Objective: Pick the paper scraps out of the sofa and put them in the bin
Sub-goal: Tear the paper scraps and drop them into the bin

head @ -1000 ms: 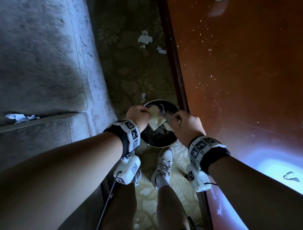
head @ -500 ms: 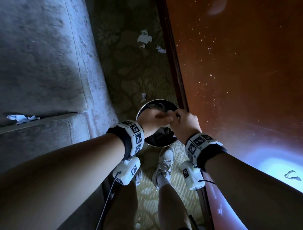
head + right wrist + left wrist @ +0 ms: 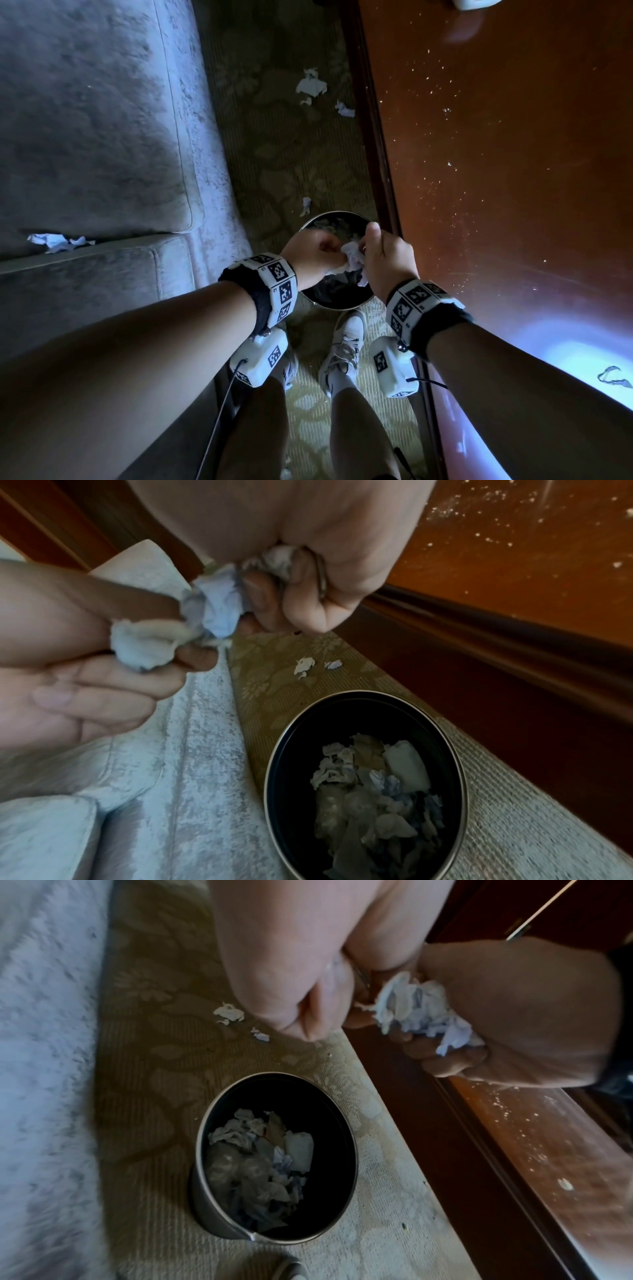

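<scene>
Both hands meet right above the round black bin [image 3: 346, 303] on the carpet. My left hand [image 3: 317, 255] and right hand [image 3: 385, 255] each grip a crumpled wad of white paper scraps [image 3: 352, 255], fingers curled round it. In the left wrist view the wad [image 3: 418, 1010] sits in the right hand; in the right wrist view the paper [image 3: 212, 607] bunches between both hands. The bin [image 3: 205, 1150] [image 3: 459, 764] holds several crumpled scraps. More scraps [image 3: 56, 240] lie in the seam between the grey sofa [image 3: 96, 144] cushions.
Scraps lie on the patterned carpet: a cluster [image 3: 310, 85] farther away, one [image 3: 344, 109] by the table edge, one [image 3: 306, 204] just beyond the bin. A reddish wooden table [image 3: 496, 154] runs along the right. My white shoes [image 3: 344, 346] stand just behind the bin.
A second ago a flat piece of paper was held between the hands; since then the hands came together and crumpled it into a wad over the bin.
</scene>
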Available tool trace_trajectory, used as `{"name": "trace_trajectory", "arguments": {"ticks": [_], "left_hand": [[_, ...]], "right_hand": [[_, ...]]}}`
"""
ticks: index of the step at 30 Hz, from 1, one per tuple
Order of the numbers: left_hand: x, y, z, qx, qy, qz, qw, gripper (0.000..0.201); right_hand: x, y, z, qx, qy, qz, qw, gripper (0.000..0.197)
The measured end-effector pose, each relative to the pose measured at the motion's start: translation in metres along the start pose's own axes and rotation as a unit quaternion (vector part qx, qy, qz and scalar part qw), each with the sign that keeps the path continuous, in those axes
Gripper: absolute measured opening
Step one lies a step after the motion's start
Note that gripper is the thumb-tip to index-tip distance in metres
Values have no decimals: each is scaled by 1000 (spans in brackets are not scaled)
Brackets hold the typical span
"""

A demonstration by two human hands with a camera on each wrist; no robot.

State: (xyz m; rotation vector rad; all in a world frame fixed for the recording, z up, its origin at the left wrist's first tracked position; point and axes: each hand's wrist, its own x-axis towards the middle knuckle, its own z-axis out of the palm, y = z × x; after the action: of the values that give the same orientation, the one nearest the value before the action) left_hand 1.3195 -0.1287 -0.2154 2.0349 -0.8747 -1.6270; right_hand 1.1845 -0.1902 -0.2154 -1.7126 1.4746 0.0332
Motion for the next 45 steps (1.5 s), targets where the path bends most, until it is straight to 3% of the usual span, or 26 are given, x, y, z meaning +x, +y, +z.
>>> {"name": "trace_trajectory", "arguments": {"ticks": [6,12,15,18,22,26,29,32,34,37,41,45], "left_hand": [[6,-15,-12,38,60,-18,997,13],[10,-13,-4,129,47,-21,990,15],[9,-9,0,119,88,-19,989,23],[4,3,4,69,114,11,991,19],[0,17,10,-16,54,17,998,22],[3,14,10,-6,33,-11,999,23],[6,11,11,23,26,7,999,23],[8,10,14,76,43,28,996,21],[13,5,13,83,93,28,992,21],[19,-4,7,93,149,28,984,23],[18,-7,1,57,117,27,991,17],[17,-6,0,1,108,5,994,30]], "right_hand": [[3,4,-2,-18,19,15,1000,39],[-1,1,-5,-17,-33,15,999,18],[-2,-2,-8,-13,-44,24,999,15],[-5,-7,-9,-15,-77,23,997,18],[-7,-12,-8,-39,-102,7,994,32],[-12,-13,-4,-60,-124,-18,990,42],[-14,-8,-1,-61,-124,-22,990,47],[-13,-2,5,-59,-110,-2,992,40],[-11,0,8,-52,-84,20,995,30],[-8,0,8,-79,-60,19,995,37],[-7,-3,3,-78,-59,22,995,50],[-7,-4,3,21,-75,40,996,43]]}}
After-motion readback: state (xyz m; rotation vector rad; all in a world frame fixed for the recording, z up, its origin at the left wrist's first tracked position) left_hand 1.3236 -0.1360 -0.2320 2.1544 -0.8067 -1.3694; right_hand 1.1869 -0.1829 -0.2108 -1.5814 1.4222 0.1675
